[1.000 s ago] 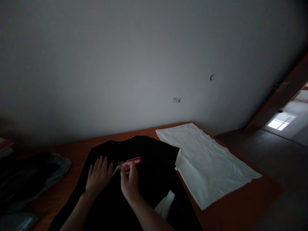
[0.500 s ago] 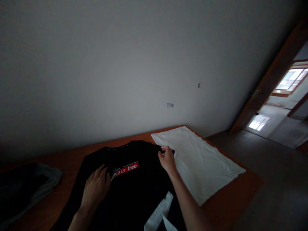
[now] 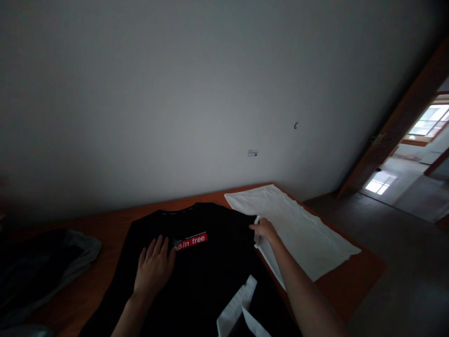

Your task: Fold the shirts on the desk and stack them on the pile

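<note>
Black shirt [image 3: 210, 276] lies face up under your hands, long axis running roughly 12 to 6, neckline at 12. Its white cuff [image 3: 257, 241] sits between 2 and 3 o'clock from your left hand [image 3: 154, 266]; your right hand [image 3: 265, 229] is nearer, pinching that cuff between thumb and fingers. Left hand: flat on chest, fingers a little spread, beside red print [image 3: 196, 240]. Count: one shirt; one white cloth [image 3: 312, 234], 3 o'clock of right hand; one dark pile [image 3: 38, 262], 9 o'clock of left, pieces uncountable; white band [image 3: 233, 302] at 5, strips unclear.
</note>
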`<state>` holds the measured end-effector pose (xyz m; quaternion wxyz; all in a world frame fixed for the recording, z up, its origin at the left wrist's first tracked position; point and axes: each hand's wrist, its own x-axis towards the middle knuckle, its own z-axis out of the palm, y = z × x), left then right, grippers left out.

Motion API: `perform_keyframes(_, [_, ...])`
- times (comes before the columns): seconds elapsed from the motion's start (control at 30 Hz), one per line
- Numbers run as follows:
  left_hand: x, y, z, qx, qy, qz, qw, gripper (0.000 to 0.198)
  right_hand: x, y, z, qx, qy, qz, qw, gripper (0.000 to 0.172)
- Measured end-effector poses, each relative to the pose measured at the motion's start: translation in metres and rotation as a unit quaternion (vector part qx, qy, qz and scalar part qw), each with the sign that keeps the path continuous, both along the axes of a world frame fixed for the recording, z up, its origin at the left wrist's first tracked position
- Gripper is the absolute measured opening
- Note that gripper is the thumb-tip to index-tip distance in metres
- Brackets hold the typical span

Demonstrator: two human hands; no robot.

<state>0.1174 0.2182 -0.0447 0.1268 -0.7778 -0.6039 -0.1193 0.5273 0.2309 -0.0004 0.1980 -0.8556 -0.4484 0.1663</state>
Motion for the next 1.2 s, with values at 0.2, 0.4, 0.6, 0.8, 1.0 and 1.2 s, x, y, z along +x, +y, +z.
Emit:
perform_keyframes(0.2, [0.005,0.002,0.007,-0.015,-0.042,0.021,0.999,0.053,-0.037,0.012,0.025,0.079,0.021,0.016,0.997,0.030])
perform_keyframes(0.4, [0.003,0.004,0.007,-0.008,-0.077,-0.011,0.997,0.047,-0.094,-0.016,0.047,0.196,0.144,0.275,0.930,0.038])
perform_keyframes(0.6, [0.001,0.005,0.001,0.004,-0.097,-0.013,0.995,0.046,-0.097,-0.085,0.012,0.218,0.028,0.375,0.901,0.042])
perform_keyframes(0.8, [0.009,0.009,0.013,-0.028,-0.181,-0.043,0.982,0.043,-0.084,-0.102,-0.018,0.271,-0.026,0.333,0.903,0.050])
perform_keyframes(1.0, [0.063,0.037,0.030,-0.111,-0.211,-0.038,0.970,0.040,-0.081,-0.099,-0.029,0.282,-0.031,0.299,0.911,0.051])
perform_keyframes(1.2, [0.099,0.064,0.029,-0.180,-0.227,-0.018,0.957,0.023,-0.075,-0.090,-0.043,0.301,-0.029,0.260,0.917,0.044])
